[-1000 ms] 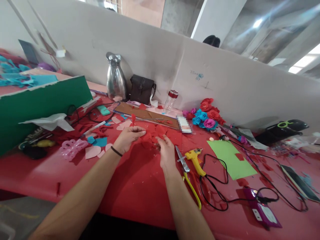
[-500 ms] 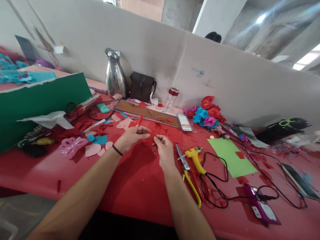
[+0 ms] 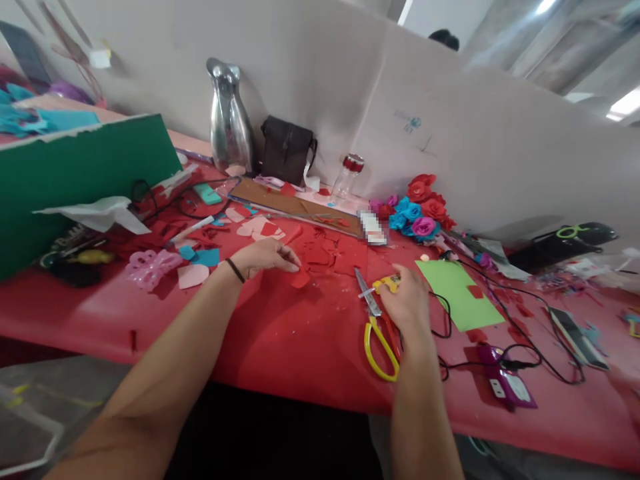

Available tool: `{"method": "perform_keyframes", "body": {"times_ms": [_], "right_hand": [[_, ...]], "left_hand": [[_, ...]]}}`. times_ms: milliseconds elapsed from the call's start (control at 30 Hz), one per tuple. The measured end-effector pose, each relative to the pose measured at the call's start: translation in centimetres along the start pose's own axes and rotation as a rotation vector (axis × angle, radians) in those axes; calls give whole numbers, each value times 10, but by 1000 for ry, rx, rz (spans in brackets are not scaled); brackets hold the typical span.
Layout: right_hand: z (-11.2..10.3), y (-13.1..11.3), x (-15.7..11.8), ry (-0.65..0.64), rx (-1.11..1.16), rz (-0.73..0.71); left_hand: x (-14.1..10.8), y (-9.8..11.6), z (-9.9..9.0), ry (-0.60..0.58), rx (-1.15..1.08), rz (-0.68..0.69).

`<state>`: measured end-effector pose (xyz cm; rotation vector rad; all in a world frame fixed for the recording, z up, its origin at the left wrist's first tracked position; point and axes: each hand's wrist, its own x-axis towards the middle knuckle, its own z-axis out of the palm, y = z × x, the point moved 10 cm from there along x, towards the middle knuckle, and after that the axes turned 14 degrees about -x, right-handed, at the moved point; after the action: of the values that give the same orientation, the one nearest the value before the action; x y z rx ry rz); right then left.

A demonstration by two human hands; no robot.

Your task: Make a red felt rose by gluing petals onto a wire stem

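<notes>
My left hand (image 3: 273,259), with a dark band at the wrist, pinches a small red petal-like piece (image 3: 299,279) between thumb and fingers above the red table. On the right, my right hand (image 3: 407,299) is wrapped over the yellow glue gun (image 3: 387,285), whose front part shows beside the thumb. Scissors with yellow handles (image 3: 381,350) lie just left of my right hand. Red paper pieces (image 3: 320,253) are spread beyond my left hand.
Behind stand a metal jug (image 3: 230,123), a dark bag (image 3: 287,150) and a jar (image 3: 347,179). Paper flowers (image 3: 423,207), a green sheet (image 3: 460,293) and a purple power strip (image 3: 507,380) with a black cable are on the right. A green board (image 3: 90,180) stands left.
My right hand has left the spot beside my left hand, moved right and closed on the glue gun. My left hand stays with the red piece. The view has tilted down slightly.
</notes>
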<state>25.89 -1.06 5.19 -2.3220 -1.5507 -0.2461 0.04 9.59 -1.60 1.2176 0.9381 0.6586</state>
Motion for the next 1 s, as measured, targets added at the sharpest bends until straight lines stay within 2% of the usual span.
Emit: {"method": "perform_keyframes", "body": {"times_ms": [100,233,333,467,700,767,833,900,1000], "right_hand": [[28,39,-4,-190,-305,-20],[54,49,-6,-340,-407,-107],[54,47,-1,-344,-433,-85],[34,41,2,-213,-345,-26],[-7,39,-2,21,-34,66],[-20,46,-4,103,180,129],[-29,56,-7,176,495,198],[-27,56,-10,144,827,230],[-10,28,-19,-130,1100,200]], "left_hand": [[3,-7,6,-72,102,-14],[4,-13,11,-110,195,-49],[3,-13,9,-79,250,-64],[5,-13,9,-90,312,-62],[12,-15,10,-154,304,15],[13,-17,9,-148,303,7],[13,-17,10,-154,284,15],[13,-17,12,-167,258,31],[14,-17,14,-163,263,30]]}}
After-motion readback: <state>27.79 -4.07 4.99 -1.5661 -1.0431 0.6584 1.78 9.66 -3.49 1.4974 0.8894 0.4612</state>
